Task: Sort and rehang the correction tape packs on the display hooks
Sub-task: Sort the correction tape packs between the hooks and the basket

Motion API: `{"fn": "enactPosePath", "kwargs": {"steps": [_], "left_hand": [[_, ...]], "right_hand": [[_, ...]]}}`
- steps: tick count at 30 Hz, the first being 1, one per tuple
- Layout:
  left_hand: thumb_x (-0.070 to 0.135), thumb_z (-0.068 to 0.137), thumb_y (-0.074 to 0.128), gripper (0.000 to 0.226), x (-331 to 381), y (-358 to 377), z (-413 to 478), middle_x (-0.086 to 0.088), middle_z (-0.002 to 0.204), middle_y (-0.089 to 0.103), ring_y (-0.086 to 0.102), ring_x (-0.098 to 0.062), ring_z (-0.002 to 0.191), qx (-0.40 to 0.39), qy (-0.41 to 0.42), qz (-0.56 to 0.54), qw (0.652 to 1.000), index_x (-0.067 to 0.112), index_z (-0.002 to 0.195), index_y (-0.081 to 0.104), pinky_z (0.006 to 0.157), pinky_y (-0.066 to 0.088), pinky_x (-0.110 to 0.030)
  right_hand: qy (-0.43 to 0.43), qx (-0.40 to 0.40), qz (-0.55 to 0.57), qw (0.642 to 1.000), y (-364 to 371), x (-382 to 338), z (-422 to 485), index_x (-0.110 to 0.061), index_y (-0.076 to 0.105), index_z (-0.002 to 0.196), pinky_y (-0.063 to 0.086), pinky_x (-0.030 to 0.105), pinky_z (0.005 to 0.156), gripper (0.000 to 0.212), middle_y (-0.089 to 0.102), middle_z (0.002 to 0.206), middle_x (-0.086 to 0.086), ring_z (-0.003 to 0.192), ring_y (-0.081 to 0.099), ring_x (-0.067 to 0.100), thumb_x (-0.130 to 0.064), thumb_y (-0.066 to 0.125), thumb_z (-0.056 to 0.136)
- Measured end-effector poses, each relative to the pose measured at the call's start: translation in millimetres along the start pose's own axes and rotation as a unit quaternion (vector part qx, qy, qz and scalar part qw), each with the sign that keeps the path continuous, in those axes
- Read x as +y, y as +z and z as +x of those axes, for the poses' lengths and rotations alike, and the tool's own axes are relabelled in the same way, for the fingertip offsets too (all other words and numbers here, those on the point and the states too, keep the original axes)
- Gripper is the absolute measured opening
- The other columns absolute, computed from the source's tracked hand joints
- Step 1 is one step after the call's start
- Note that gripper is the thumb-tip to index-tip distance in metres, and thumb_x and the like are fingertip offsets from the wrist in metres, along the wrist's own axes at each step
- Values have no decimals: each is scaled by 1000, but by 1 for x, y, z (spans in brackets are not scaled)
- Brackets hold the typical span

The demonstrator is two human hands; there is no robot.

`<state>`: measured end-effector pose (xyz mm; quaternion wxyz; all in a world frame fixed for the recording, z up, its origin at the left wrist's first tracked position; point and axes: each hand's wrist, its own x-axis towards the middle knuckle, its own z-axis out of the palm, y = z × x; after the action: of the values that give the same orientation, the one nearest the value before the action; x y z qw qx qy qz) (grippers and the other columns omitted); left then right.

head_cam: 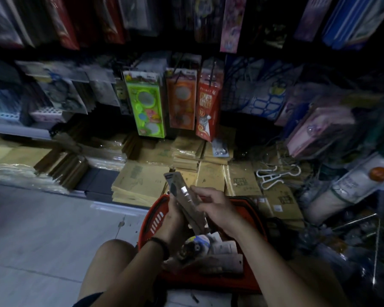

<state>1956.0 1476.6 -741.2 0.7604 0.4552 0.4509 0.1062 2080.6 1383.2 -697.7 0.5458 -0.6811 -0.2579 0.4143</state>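
Over a red shopping basket (155, 220) I hold a small stack of flat correction tape packs (182, 191), tilted away from me. My left hand (173, 220) grips the stack from below and the left. My right hand (213, 207) pinches the stack's right edge with its fingertips. More packs (217, 249) lie loose inside the basket under my wrists. Bare metal display hooks (364, 220) stick out at the lower right.
Green (145, 105), orange (182, 100) and red (207, 107) hanging packs fill the rack ahead. Stacks of brown envelopes (142, 185) lie on the low shelf behind the basket. White clips (275, 173) rest to the right. Grey floor tiles (42, 229) spread left, by my knee (111, 258).
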Motion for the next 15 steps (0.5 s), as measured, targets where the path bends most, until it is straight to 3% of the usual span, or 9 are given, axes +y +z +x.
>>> {"fn": "enactPosePath", "kwargs": {"steps": [3,7,10,12,13,15], "left_hand": [[61,107,28,70,41,11,-25,-23,149,62,63,-39,134,-78,-5,-49,996,12,146,61,108,55,-53],[67,103,37,68,90,20,-59,-19,131,75,76,-33,114,-183,14,-81,980,18,124,80,91,64,-44],[77,96,44,77,115,20,-72,-23,136,71,69,-41,126,-197,22,-62,978,15,125,80,113,52,-54],[87,85,56,90,130,27,-81,-25,136,70,64,-45,132,-170,43,-31,984,12,131,76,119,44,-62],[94,73,63,100,136,31,-84,-23,128,75,71,-43,123,-143,62,-14,988,12,127,78,111,52,-61],[104,42,69,117,145,38,-84,-17,95,80,79,-34,84,-73,99,30,992,7,107,81,76,65,-47]], "right_hand": [[-43,-31,-4,999,-11,-24,-9,-48,68,134,56,27,99,60,68,136,-18,125,63,3,-6,67,92],[-87,-15,15,996,-24,-47,-22,-49,62,138,57,33,100,65,70,133,-14,124,65,6,-29,85,81],[-83,28,55,995,-31,-64,-32,-49,65,132,60,26,88,84,74,122,-15,112,70,2,-46,101,56],[-106,38,71,991,-35,-73,-35,-41,73,124,61,30,83,81,77,119,-5,109,74,14,-50,102,49],[-123,41,81,988,-37,-78,-37,-38,76,118,61,29,79,73,79,114,0,105,76,18,-46,103,50],[-141,54,102,983,-43,-87,-43,-32,80,110,60,28,75,59,81,109,7,101,78,24,-35,100,55]]}}
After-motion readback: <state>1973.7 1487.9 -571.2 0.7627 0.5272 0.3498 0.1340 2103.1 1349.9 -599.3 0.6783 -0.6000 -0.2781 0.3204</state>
